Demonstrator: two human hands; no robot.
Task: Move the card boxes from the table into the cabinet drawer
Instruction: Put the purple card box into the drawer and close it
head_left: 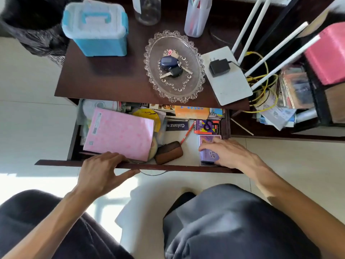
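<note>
The cabinet drawer (149, 166) stands pulled out below the dark table top. In its right front corner lies a purple card box (208, 157), and my right hand (229, 154) rests flat on top of it, fingers spread over the lid. Just behind it sits a second card box (206, 127), red and purple. My left hand (104, 171) grips the drawer's front edge, fingers inside and thumb outside.
A pink notebook (119, 133), a brown pouch (168, 152), a pencil (186, 134) and papers fill the drawer. On the table top (104, 79) stand a blue storage box (97, 27), a glass dish (173, 66) with keys and a white router (227, 77).
</note>
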